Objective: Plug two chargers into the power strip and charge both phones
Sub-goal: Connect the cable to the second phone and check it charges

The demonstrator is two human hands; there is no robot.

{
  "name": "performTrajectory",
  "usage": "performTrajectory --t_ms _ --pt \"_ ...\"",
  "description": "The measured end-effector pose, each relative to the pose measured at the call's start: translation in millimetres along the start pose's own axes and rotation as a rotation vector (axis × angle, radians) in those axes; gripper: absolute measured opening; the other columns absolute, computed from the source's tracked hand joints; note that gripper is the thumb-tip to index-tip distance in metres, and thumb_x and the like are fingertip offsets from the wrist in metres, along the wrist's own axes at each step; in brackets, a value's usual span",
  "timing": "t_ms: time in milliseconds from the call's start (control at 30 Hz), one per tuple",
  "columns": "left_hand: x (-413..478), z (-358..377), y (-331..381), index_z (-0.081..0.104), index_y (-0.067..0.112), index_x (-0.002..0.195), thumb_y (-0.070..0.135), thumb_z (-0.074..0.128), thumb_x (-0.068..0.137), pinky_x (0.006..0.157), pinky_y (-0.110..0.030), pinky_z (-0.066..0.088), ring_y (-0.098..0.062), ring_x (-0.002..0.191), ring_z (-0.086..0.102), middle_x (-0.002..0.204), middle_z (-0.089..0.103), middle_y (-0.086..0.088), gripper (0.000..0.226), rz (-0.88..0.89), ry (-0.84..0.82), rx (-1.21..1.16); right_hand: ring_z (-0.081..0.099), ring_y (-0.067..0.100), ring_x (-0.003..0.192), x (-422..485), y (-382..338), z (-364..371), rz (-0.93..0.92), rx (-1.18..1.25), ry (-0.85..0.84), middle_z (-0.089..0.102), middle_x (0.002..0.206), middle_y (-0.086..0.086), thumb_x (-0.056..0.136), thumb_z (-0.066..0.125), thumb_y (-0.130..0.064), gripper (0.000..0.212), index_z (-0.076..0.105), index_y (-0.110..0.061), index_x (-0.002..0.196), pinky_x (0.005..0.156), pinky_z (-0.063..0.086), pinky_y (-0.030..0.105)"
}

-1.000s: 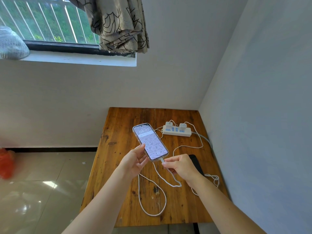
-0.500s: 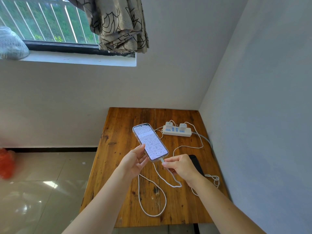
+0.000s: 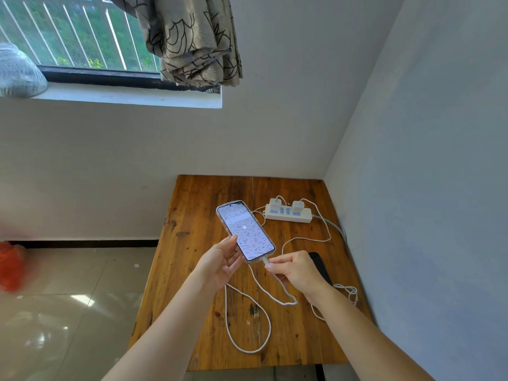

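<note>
My left hand point(image 3: 220, 264) holds a lit phone point(image 3: 245, 231) in a clear case above the wooden table point(image 3: 198, 204), screen up. My right hand point(image 3: 295, 272) pinches the white cable plug point(image 3: 265, 261) at the phone's bottom edge; the plug sits in or right at the port. A white power strip point(image 3: 288, 214) lies at the back of the table with two white chargers point(image 3: 275, 203) point(image 3: 297, 206) plugged in. A dark second phone point(image 3: 320, 266) lies flat behind my right hand, partly hidden. White cables point(image 3: 247, 334) loop across the table.
The table stands in a corner, with a wall along its right edge and another behind it. A tangle of cable point(image 3: 349, 292) lies near the right edge. Tiled floor point(image 3: 68, 298) lies to the left, with a blurred orange object point(image 3: 11, 266). A window and curtain point(image 3: 192, 39) are above.
The phone and both hands have stayed almost still. The phone's screen stays lit with the plug at its bottom edge.
</note>
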State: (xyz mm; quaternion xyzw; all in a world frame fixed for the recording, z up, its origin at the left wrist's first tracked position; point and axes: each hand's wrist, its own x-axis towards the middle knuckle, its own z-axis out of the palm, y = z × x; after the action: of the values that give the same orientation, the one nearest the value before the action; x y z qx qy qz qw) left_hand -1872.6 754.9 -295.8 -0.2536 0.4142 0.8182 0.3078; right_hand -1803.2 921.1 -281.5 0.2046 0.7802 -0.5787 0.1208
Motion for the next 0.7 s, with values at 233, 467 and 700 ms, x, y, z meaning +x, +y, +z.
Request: performTrajectory --t_ms 233,467,700 --pt "1.1 -0.6 0.5 0.06 0.007 0.122 0.011 0.057 0.092 0.047 -0.024 0.056 -0.03 0.101 0.069 0.109 0.071 -0.017 0.03 -0.003 -0.01 -0.006 0.068 0.012 0.081 1.2 0.5 -0.5 0.0 0.002 -0.002 0.074 0.084 -0.003 0.085 0.069 -0.018 0.01 0.075 -0.017 0.093 0.062 0.047 0.019" --pt "1.6 -0.9 0.7 0.06 0.007 0.121 0.011 0.058 0.092 0.047 -0.024 0.056 -0.03 0.1 0.068 0.109 0.071 -0.018 0.03 -0.002 -0.015 -0.007 0.068 0.011 0.079 2.7 0.8 -1.1 0.002 0.009 -0.007 0.074 0.083 -0.003 0.084 0.069 -0.017 0.01 0.075 -0.018 0.092 0.06 0.047 0.017" --pt "1.9 0.3 2.0 0.059 0.007 0.123 0.011 0.059 0.091 0.046 -0.023 0.055 -0.029 0.101 0.067 0.113 0.069 -0.018 0.032 -0.006 -0.005 -0.012 0.069 0.012 0.079 4.5 0.6 -1.9 0.008 0.015 -0.006 0.074 0.083 -0.003 0.084 0.07 -0.017 0.01 0.075 -0.018 0.092 0.06 0.048 0.018"
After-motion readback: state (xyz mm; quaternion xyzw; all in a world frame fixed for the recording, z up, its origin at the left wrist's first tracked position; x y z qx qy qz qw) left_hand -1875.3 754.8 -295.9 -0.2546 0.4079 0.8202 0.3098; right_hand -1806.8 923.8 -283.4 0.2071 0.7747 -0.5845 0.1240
